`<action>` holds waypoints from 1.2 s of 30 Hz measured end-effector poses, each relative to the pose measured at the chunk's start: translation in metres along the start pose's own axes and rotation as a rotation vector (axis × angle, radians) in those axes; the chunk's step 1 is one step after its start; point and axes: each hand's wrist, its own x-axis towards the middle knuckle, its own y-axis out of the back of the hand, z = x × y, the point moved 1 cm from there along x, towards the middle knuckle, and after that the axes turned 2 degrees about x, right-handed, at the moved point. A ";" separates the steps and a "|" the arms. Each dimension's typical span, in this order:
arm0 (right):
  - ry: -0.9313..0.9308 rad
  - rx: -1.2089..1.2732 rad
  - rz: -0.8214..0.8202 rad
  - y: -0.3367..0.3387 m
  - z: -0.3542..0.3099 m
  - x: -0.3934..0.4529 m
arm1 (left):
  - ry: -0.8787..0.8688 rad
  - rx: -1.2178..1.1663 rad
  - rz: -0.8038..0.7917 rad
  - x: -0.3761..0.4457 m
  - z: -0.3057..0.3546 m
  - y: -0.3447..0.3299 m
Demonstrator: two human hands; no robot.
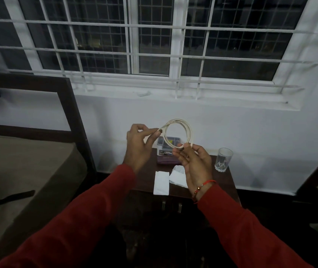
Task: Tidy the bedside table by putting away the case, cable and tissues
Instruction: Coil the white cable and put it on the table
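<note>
While the left hand (137, 144) pinches one end of the coiled white cable (179, 135) above the dark wooden bedside table (229, 182), the right hand (194, 163) pinches its loops; keeping them even should prevent tangling.

The cable (179, 132) looks like smooth cream plastic, slightly glossy. The bench (225, 182) is dark polished wood with small metal handles (171, 206). The tissues (162, 182) are soft matt white paper. The glass (223, 159) is clear and shiny. Both sleeves (88, 213) are matt red cloth
</note>
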 end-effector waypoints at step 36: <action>-0.016 -0.139 -0.007 0.008 0.013 -0.002 | 0.499 -0.743 -0.139 -0.024 0.026 -0.013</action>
